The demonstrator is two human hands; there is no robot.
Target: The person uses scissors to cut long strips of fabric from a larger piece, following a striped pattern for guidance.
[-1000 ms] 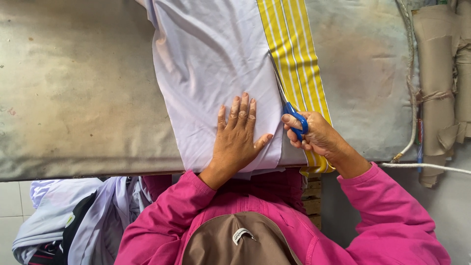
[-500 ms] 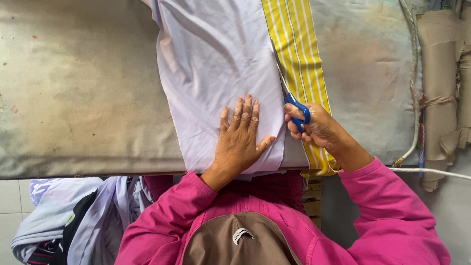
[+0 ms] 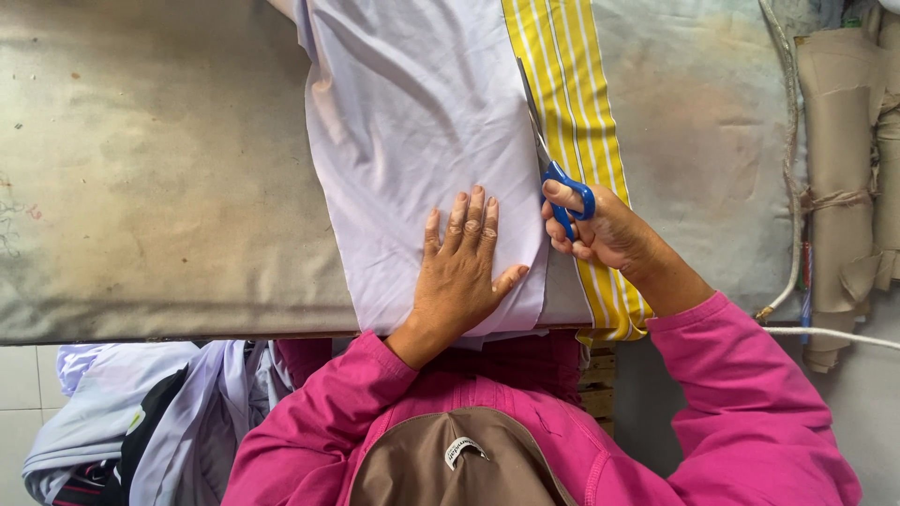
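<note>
My left hand [image 3: 462, 272] lies flat, fingers spread, on a pale lilac cloth [image 3: 412, 122] spread over the worn table [image 3: 150, 187]. My right hand [image 3: 600, 230] grips blue-handled scissors [image 3: 553, 169], whose blades point away from me along the right edge of the lilac cloth. Under that edge runs a yellow strip of cloth with white stripes [image 3: 572, 84]. My pink sleeves and a brown cap brim fill the bottom of the view.
A heap of lilac and dark clothes [image 3: 131, 422] lies below the table's front edge at the left. Rolled brown paper tied with string [image 3: 844, 178] stands at the right, next to a white cord [image 3: 792, 187].
The scissors and my right hand have moved a little farther up along the lilac cloth's edge. My left hand stays pressed on the cloth.
</note>
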